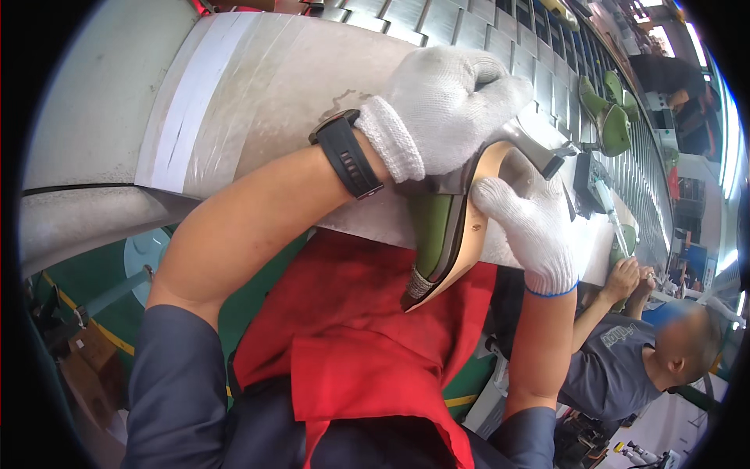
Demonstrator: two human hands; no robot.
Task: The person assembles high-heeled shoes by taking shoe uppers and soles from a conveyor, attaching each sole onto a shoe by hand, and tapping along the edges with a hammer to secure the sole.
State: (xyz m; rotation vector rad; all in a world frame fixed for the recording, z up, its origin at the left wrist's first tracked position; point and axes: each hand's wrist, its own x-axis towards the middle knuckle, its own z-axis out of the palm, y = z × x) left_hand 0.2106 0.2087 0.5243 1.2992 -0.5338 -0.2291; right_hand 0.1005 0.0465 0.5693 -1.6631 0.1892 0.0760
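Observation:
A green high-heeled shoe (435, 237) is tilted sole-up in front of me, its toe pointing down toward my lap. Its sole is tan, a sparkly band crosses near the toe, and the heel (539, 139) is shiny silver with a dark tip. My left hand (461, 105), in a white knit glove, is closed over the shoe's back end; its fingertips are hidden. Around the shoe's middle wraps my gloved right hand (535, 223), thumb on the sole, its other fingers partly behind the heel. A black watch (349, 156) circles my left wrist.
A worn metal table edge (289, 78) with white tape lies at the left. Beyond it runs a slatted conveyor (469, 35) carrying more green shoes (611, 121). A co-worker (625, 359) at the right has both hands near another green shoe (623, 244).

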